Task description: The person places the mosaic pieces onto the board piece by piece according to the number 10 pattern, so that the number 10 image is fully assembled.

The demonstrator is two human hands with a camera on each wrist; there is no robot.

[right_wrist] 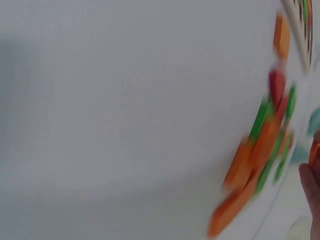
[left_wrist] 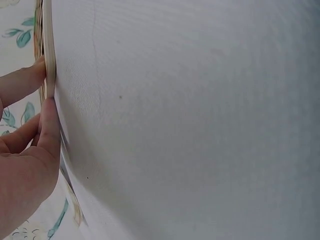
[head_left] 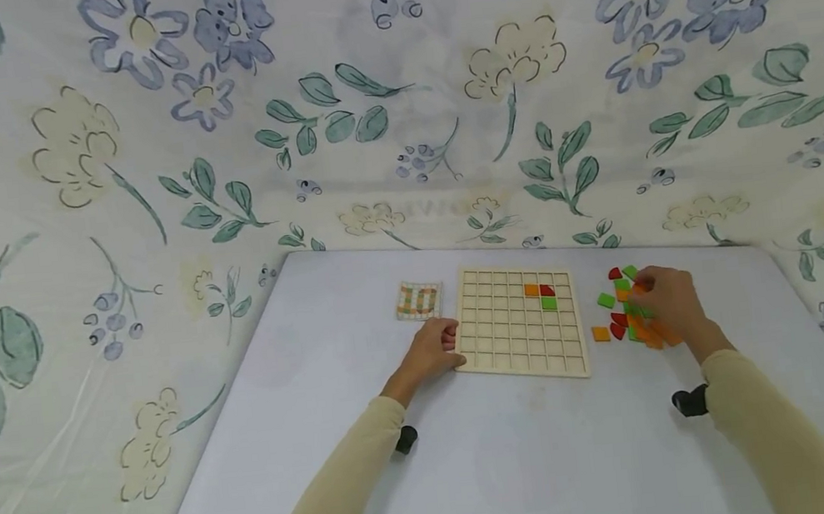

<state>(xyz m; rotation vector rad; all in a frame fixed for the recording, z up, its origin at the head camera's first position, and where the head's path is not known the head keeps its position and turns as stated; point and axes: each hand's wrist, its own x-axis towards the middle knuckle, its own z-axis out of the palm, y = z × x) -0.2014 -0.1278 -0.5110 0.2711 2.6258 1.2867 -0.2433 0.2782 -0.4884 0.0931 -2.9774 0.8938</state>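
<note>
A pale wooden grid board (head_left: 524,372) lies on the white table. Set in its cells are an orange square (head_left: 531,290), a red quarter-round tile (head_left: 547,290) and a green square (head_left: 549,304). My left hand (head_left: 428,352) holds the board by its left edge, and in the left wrist view the fingertips (left_wrist: 39,73) are right at that edge. Over the loose tiles to the right, my right hand (head_left: 668,297) pinches an orange tile (right_wrist: 313,153), partly cut off by the right wrist view's border. Under that hand, green, red and orange tiles (right_wrist: 239,167) lie heaped, partly hidden.
A small patterned card (head_left: 419,300) with orange and green squares lies left of the board, just beyond the left hand. One orange square (head_left: 601,333) sits between board and heap. Flowered cloth (head_left: 398,124) rises behind the table.
</note>
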